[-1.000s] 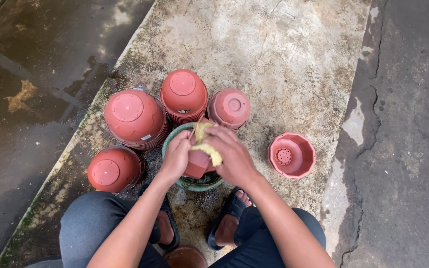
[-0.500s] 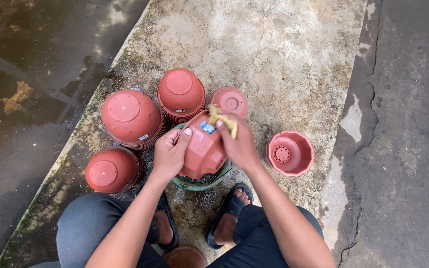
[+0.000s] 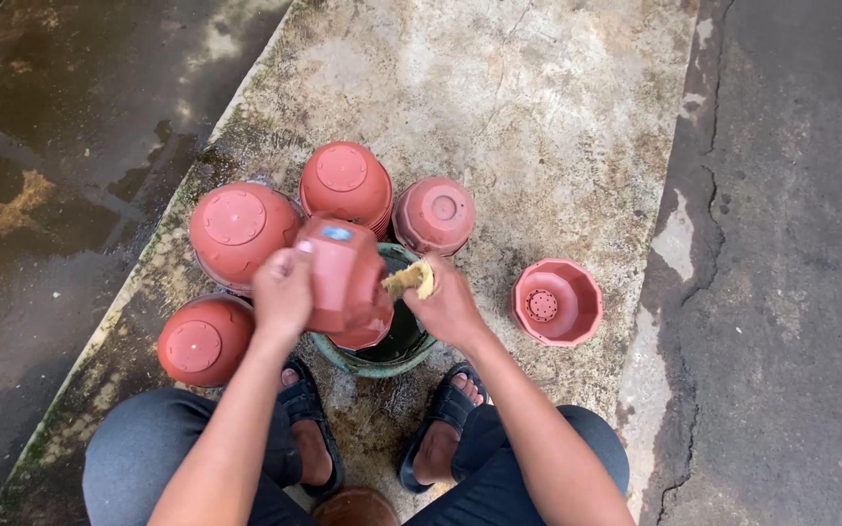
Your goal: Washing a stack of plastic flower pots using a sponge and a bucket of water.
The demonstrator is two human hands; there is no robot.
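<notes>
Small blue label (image 3: 336, 233) on held pot (image 3: 346, 278)

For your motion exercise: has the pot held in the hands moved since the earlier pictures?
Yes. The held pot has been lifted out of the green basin and shifted left, toward the large upturned pot.

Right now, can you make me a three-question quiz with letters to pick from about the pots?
1. Where is the pot that the left hand holds?
A. over the green bucket
B. on the dark wet ground
C. inside the upright pot

2. How many pots stand upside down on the concrete?
A. one
B. four
C. seven

3. How does the pot on the right lie?
A. upside down
B. mouth up
C. stacked

Answers:
1. A, the held pot hangs above the green bucket.
2. B, four upside-down pots cluster on the concrete slab.
3. B, the octagonal pot shows its holed floor.

The right hand grips a yellow sponge.
</notes>
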